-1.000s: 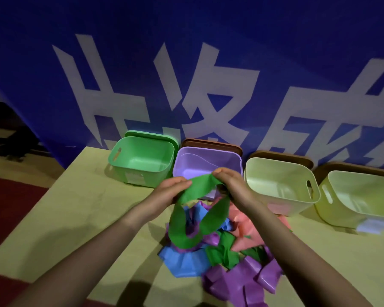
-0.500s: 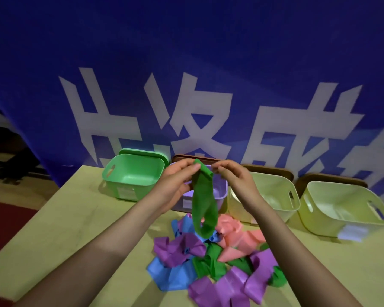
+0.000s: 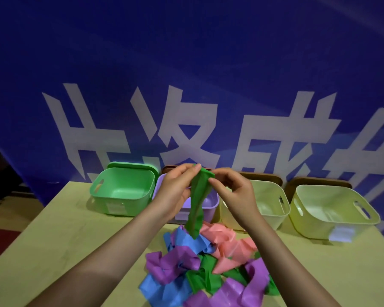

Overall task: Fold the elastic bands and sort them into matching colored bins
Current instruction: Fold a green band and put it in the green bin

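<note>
A green elastic band (image 3: pixel 196 202) hangs doubled over in front of the purple bin (image 3: pixel 208 203). My left hand (image 3: pixel 176 191) pinches its top edge with thumb and fingers. My right hand (image 3: pixel 233 192) pinches the same top edge from the right. Below lies a pile of loose bands (image 3: pixel 206 267) in purple, blue, green and pink. The green bin (image 3: pixel 122 189) stands at the far left of the row, with nothing visible inside it.
Two pale yellow-green bins (image 3: pixel 273 200) (image 3: pixel 333 209) stand to the right of the purple one, brown lids behind them. The tan table (image 3: pixel 53 235) ends at a blue banner (image 3: pixel 186 85) with white characters. Red floor shows at the left.
Both hands have brought the band's ends together and lifted it, so it now hangs as a narrow folded strip instead of an open loop. The view has tilted upward.
</note>
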Available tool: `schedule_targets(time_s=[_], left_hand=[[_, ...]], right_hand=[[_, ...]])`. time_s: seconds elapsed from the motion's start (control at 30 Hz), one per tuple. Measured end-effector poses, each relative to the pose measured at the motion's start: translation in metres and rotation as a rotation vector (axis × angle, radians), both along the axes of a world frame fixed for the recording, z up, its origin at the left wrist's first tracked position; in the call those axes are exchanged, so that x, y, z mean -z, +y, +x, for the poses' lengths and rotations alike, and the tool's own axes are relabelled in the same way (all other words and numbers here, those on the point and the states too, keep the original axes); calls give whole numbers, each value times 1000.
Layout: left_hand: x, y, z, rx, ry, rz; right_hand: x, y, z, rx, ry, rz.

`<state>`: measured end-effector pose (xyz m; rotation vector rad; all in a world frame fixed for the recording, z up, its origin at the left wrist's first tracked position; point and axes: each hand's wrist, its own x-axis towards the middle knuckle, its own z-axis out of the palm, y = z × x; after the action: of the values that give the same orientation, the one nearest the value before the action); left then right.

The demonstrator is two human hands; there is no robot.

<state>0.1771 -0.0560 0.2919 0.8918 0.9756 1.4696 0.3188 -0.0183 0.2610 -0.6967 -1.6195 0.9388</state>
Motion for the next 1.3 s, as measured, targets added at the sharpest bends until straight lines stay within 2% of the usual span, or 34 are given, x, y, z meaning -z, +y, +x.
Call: schedule_targets(time_s=[0.17,0.47,0.6,0.73,0.9,1.03,1.1,1.23,1.3], left_hand=[[8,-2,-4,12,134,24],[10,-6,-16,-91,703,206],[13,-7,-14,-170,822,297],[16,-8,-8,-165,647,247],[16,-10,4,-115,599,296],[13,-6,15,-151,441,217],[10,-2,17,-159,370,186],[1,8,16,-169,47,52],[0,14,15,-141,-104,-21]], right_hand=[[-1,-3,1,27,3,-44],[-8,-6,4,8,37,-86],[-14,-9,6,-29,52,-88],[-20,-10,8,-73,19,-81],[-19,-8,12,-56,15,-90],[-9,-8,17,-82,68,-141],[-1,-7,18,-119,27,-174],[20,-3,17,-178,-156,-249],[27,-3,15,-165,-158,-262]])
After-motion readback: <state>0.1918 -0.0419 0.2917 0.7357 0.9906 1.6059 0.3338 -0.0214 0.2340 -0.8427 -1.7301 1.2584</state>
